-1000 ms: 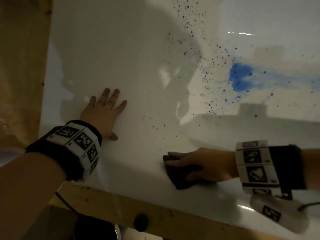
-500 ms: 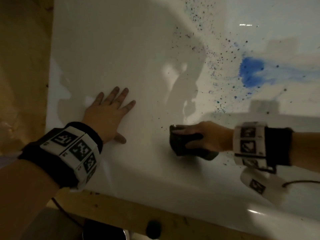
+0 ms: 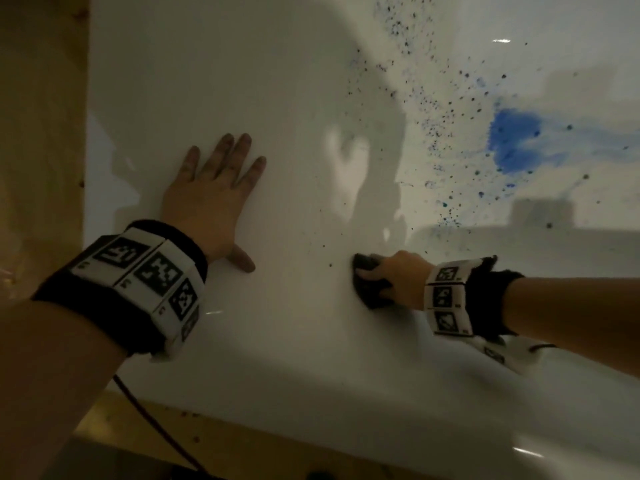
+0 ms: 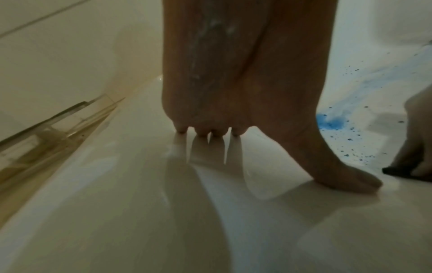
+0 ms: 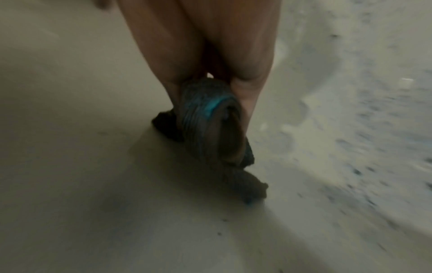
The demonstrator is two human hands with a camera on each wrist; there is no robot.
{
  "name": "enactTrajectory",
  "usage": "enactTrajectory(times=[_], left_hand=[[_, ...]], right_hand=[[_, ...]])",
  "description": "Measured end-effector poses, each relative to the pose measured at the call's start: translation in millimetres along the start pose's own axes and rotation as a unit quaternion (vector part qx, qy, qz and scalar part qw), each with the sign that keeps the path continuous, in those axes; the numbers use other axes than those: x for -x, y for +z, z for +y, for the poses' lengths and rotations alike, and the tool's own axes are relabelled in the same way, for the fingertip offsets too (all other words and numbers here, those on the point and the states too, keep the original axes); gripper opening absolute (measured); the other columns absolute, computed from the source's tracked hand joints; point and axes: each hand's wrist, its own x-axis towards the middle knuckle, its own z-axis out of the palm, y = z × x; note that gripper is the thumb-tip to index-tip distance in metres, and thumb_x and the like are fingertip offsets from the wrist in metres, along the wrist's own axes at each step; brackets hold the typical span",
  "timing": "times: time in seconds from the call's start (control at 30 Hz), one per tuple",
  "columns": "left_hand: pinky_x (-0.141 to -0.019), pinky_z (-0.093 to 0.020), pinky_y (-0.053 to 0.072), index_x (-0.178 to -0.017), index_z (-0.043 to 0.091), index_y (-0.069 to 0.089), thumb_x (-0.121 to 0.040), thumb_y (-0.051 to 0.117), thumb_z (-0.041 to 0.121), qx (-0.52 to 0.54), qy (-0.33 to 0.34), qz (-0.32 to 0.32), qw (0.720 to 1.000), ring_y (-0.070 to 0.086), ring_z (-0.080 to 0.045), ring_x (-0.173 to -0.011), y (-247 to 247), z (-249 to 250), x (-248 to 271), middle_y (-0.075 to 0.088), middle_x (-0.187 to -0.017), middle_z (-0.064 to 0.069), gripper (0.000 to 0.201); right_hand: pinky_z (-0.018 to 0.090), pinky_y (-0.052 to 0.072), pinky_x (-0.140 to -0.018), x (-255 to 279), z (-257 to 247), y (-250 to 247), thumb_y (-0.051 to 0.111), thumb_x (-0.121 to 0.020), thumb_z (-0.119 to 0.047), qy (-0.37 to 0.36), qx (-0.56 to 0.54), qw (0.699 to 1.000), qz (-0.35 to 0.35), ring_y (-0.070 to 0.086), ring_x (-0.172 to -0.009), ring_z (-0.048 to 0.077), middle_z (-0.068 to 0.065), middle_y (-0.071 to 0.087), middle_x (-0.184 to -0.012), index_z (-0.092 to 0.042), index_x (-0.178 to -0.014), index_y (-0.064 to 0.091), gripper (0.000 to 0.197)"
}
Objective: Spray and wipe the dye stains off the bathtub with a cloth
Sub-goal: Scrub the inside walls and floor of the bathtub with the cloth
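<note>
Right hand (image 3: 398, 275) on cloth (image 3: 369, 289) (now higher up)

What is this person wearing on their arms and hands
Both forearms are bare, with no sleeves or gloves. Each wrist carries a black band ringed with white square tiles printed with black coded markers. A white housing with one more marker hangs under the right wrist, trailing a thin dark cable. A reddish cable runs below the left forearm. The left hand shows dark smudges on its fingers.
</note>
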Motion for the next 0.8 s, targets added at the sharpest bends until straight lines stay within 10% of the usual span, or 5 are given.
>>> enactTrajectory(times=[0.13, 0.27, 0.47, 0.8], left_hand=[[-0.113, -0.045, -0.012, -0.139, 0.018, -0.035, -0.059, 0.061, 0.076, -0.003, 0.002, 0.0, 1.0, -0.028, -0.024, -0.139, 0, -2, -3, -0.04, -0.145, -0.008, 0.138], [-0.112, -0.046, -0.014, -0.138, 0.017, -0.036, -0.06, 0.062, 0.076, -0.009, 0.002, -0.01, 1.0, -0.029, -0.025, -0.138, 0, 0, -3, -0.042, -0.145, -0.009, 0.139], [-0.112, -0.046, -0.013, -0.137, 0.016, -0.038, -0.061, 0.061, 0.076, -0.019, -0.006, -0.004, 1.0, -0.03, -0.026, -0.138, -1, 2, -4, -0.043, -0.144, -0.01, 0.138], [-0.112, -0.047, -0.014, -0.127, 0.017, -0.044, -0.058, 0.062, 0.076, -0.015, 0.002, -0.015, 1.0, -0.031, -0.026, -0.138, -6, 3, -5, -0.051, -0.131, -0.006, 0.14]], right_hand=[[0.028, 0.032, -0.104, 2, 30, -3, 0.061, -0.088, -0.026, 0.082, -0.094, 0.991, 0.054, 0.044, -0.125, 0.025, 0.006, 0.045, -0.137, -0.028, -0.137, 0.043, 0.053], [0.026, 0.04, -0.098, 31, -6, -16, 0.068, -0.081, -0.026, -0.056, -0.228, 0.952, 0.197, 0.047, -0.111, 0.02, 0.002, 0.039, -0.126, -0.024, -0.129, 0.048, 0.052], [0.038, 0.043, -0.096, 0, -67, -15, 0.06, -0.086, -0.02, -0.179, -0.078, 0.967, 0.164, 0.039, -0.112, 0.024, 0.007, 0.031, -0.129, -0.023, -0.133, 0.036, 0.053], [0.041, 0.046, -0.088, -59, 27, -51, 0.063, -0.081, -0.015, 0.092, -0.208, 0.943, 0.243, 0.048, -0.105, 0.035, 0.013, 0.037, -0.118, -0.016, -0.119, 0.041, 0.043]])
